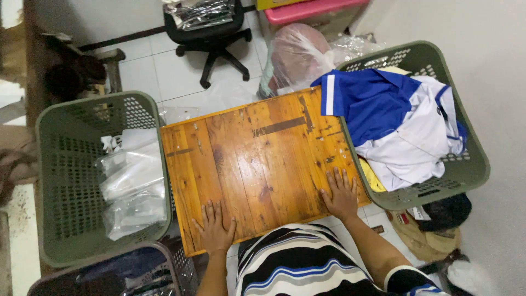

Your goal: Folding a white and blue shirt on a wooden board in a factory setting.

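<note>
Your left hand (pixel 215 227) lies flat on the wooden bench (pixel 257 159) near its front left corner, fingers spread and holding nothing. Your right hand (pixel 339 194) lies flat near the front right corner, fingers also open and empty. The bench top is made of orange varnished planks, worn, with dark scratches and one dark strip toward the far edge. At the left edge stands a grey-green perforated plastic basket (pixel 60 181) with clear plastic bags (pixel 131 181) inside. At the right edge a second such basket (pixel 466 164) holds a blue and white shirt (pixel 394 115), whose sleeve hangs over the far right corner. Beyond the far edge are a black office chair (pixel 211 35) and a plastic-wrapped bundle (pixel 298 52).
</note>
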